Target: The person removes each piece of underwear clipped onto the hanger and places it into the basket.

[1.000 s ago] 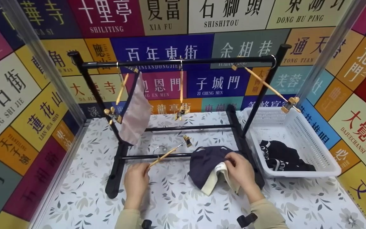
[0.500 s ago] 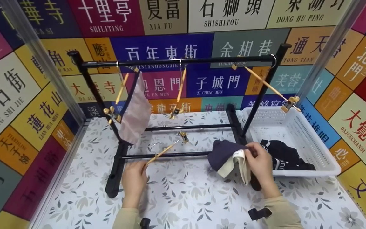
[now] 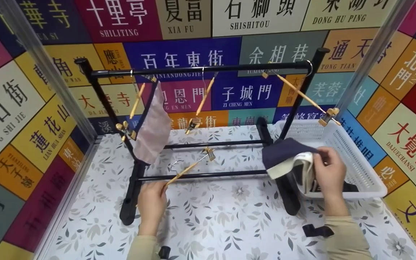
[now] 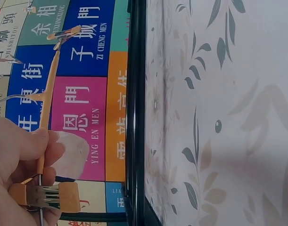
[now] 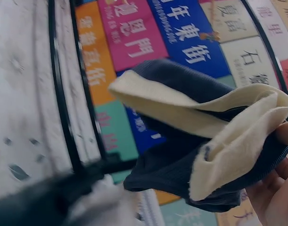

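Observation:
My left hand [image 3: 151, 207] grips a wooden clip hanger [image 3: 183, 174] near one end, low in front of the black rack [image 3: 208, 69]. One metal-and-wood clip [image 4: 45, 196] sits by the fingers in the left wrist view; the hanger's far clip [image 3: 209, 153] has nothing in it. My right hand [image 3: 331, 173] pinches a small dark navy cloth garment [image 3: 285, 151] by its cream inner edge, over the near left side of the white basket [image 3: 368, 173]. In the right wrist view the garment's cream band [image 5: 233, 155] folds over on itself, beside the fingers.
From the rack's top bar hang several clip hangers, one at the right [image 3: 299, 93] and one at the left bearing a pink cloth [image 3: 154, 126]. The rack's right foot [image 3: 287, 195] stands beside the basket, which has dark clothing inside. Sign-printed panels [image 3: 179, 54] surround the table.
My right hand has carried the navy garment rightward and up, from beside the rack's right foot to over the basket. My left hand keeps the hanger nearly in place. The middle hanger has swung.

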Demonstrator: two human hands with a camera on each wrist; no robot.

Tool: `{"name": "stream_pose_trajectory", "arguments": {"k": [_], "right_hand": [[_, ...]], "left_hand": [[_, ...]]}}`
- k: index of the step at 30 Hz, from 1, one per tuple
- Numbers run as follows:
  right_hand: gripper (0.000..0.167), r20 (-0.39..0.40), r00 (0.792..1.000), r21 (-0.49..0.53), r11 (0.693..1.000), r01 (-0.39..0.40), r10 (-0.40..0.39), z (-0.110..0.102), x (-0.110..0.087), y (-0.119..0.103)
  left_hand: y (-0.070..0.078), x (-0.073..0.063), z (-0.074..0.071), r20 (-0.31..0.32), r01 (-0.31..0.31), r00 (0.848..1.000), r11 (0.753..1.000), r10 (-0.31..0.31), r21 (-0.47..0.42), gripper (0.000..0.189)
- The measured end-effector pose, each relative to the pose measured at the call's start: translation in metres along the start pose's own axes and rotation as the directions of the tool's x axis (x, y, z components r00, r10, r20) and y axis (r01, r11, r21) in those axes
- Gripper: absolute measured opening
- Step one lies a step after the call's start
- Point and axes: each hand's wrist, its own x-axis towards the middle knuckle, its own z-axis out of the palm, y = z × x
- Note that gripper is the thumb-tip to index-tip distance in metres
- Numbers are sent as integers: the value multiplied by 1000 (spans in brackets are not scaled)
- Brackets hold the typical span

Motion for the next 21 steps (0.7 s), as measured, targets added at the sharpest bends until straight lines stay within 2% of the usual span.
{"name": "stream_pose_trajectory", "arguments": {"k": [5, 10, 19, 21], "right_hand": [[12, -80, 994, 20, 997, -69, 70, -23, 20, -2], [9, -148, 987, 31, 998, -63, 67, -40, 35, 3], [8, -195, 965, 40, 984, -172, 177, -54, 52, 21], [9, -217, 963, 21, 987, -158, 159, -55, 55, 27]], "left_hand": [[3, 0, 2, 5, -26, 1000, 1000, 26, 0, 15], [9, 1, 7, 30, -28, 999, 1000, 28, 0, 16], [19, 6, 14, 37, -73, 997, 997, 73, -4, 16], [21, 7, 15, 35, -83, 996, 996, 84, -11, 15]]}}
